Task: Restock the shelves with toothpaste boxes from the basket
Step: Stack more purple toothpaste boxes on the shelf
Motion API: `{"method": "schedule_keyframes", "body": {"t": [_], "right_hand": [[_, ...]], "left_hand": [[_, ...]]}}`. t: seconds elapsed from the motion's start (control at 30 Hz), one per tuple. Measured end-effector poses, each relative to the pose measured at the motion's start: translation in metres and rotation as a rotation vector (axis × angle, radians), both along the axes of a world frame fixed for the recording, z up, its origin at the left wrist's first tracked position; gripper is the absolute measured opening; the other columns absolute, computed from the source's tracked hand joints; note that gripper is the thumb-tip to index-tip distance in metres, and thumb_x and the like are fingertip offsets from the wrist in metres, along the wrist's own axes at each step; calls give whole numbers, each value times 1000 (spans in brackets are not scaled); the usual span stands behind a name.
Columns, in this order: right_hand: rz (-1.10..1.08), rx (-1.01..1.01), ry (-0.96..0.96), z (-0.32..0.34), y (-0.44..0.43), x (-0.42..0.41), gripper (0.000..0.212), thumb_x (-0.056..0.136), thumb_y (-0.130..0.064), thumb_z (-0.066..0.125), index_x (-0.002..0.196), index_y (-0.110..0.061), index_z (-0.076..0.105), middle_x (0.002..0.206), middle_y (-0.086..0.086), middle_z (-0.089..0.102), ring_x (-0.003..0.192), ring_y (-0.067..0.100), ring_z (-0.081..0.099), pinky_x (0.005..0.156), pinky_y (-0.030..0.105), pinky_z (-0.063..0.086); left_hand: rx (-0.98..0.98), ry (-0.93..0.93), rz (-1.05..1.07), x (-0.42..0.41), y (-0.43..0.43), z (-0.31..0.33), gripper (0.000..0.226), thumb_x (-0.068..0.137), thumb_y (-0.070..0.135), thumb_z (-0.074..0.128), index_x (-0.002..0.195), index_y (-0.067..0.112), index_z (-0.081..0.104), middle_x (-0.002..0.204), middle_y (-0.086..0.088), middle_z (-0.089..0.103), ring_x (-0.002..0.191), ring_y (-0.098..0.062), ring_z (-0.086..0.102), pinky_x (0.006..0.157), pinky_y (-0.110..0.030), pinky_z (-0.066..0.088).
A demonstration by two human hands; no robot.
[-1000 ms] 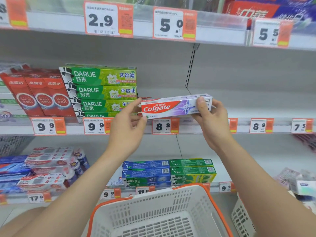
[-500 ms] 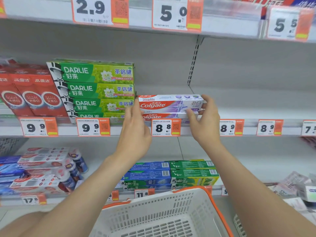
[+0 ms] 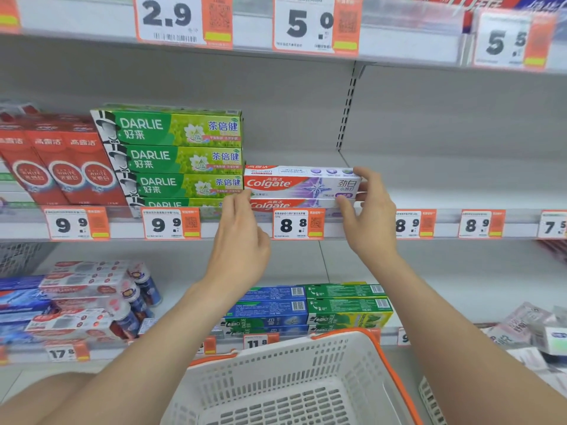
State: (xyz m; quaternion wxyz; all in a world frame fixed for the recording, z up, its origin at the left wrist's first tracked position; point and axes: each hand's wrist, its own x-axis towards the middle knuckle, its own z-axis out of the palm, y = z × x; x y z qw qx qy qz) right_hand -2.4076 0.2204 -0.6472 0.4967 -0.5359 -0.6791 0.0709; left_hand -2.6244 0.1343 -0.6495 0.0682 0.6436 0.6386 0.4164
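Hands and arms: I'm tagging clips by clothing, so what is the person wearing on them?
Nothing that shows. The left hand and the right hand are bare: no gloves, and no ring, watch or bracelet visible from this side. The left forearm and the right forearm are uncovered down to the edge of the picture, so no sleeve is in view.

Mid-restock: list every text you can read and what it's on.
"Colgate": top Colgate box and the box under it
"DARLIE 好来": green boxes
"高露洁": red boxes
"2.9", "5.0", "5.5": upper rail tags
"9.9", "9.9", "8.8", "8.9", "8.9", "7.5": middle rail tags
"11.8", "17.8": lower rail tags
Fine print, barcodes: too small
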Motion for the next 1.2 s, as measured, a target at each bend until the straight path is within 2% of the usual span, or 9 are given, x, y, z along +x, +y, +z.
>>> {"method": "schedule_keyframes", "body": {"t": [0.23, 0.4, 0.5, 0.77, 0.87, 0.97, 1.07, 1.13, 1.2], "right_hand": [[76, -46, 70, 7, 4, 9, 39, 98, -8, 69, 131, -21, 51, 107, -7, 72, 95, 15, 71, 86, 37, 58], [99, -38, 86, 6, 9, 14, 33, 98, -6, 67, 126, -18, 53, 106, -1, 73, 95, 15, 72, 78, 14, 53], [114, -31, 79, 6, 13, 18, 33, 99, -8, 67, 125, -21, 53, 106, 0, 73, 96, 14, 72, 83, 24, 56], [121, -49, 33, 7, 13, 21, 30, 102, -5, 61, 129, -16, 52, 109, -2, 69, 95, 17, 70, 73, 5, 47], [135, -77, -21, 7, 10, 22, 36, 103, -8, 60, 135, -20, 48, 113, -2, 69, 98, 17, 69, 82, 22, 55], [55, 26, -97, 5, -8, 19, 48, 96, -4, 62, 139, -17, 45, 122, 5, 64, 110, 23, 61, 93, 37, 49], [-1, 239, -186, 1, -43, 3, 40, 77, 9, 55, 114, -6, 52, 109, 12, 53, 98, 33, 51, 85, 48, 45], [147, 70, -310, -16, -72, -8, 31, 76, 3, 55, 103, -12, 53, 99, 5, 51, 90, 30, 50, 77, 46, 45], [253, -281, -491, -53, -97, -11, 23, 83, -8, 57, 103, -17, 55, 100, 1, 53, 93, 30, 54, 77, 41, 46]], "left_hand": [[-62, 39, -17, -2, -6, 0, 71, 96, -1, 59, 160, 6, 28, 148, -8, 36, 133, -23, 44, 105, -24, 32], [-101, 46, -5, -1, -8, -1, 71, 94, 0, 60, 158, 8, 29, 145, -8, 37, 128, -26, 47, 104, -32, 37], [-118, 59, 2, 0, -7, -1, 71, 94, 1, 60, 157, 7, 30, 146, -8, 36, 129, -26, 46, 105, -32, 37], [-157, 78, 41, 1, -4, -3, 76, 94, 8, 64, 160, 6, 26, 148, -11, 36, 136, -30, 42, 112, -41, 39], [-149, 87, 53, 0, -5, -2, 71, 92, 13, 64, 156, 9, 32, 144, -10, 39, 133, -30, 45, 110, -45, 44], [-167, 93, 59, -6, -21, -4, 72, 92, 16, 64, 156, 9, 31, 146, -10, 39, 135, -31, 43, 112, -44, 41], [-271, 153, 40, -15, -54, -20, 72, 94, 21, 62, 158, 7, 32, 146, -13, 42, 136, -33, 44, 112, -46, 40], [-425, 202, 7, -22, -81, -43, 64, 96, 27, 61, 154, 10, 40, 139, -11, 48, 133, -34, 47, 110, -48, 42], [-585, 237, -22, -27, -106, -71, 54, 96, 32, 59, 147, 16, 47, 126, -6, 50, 126, -33, 50, 105, -46, 45]]}}
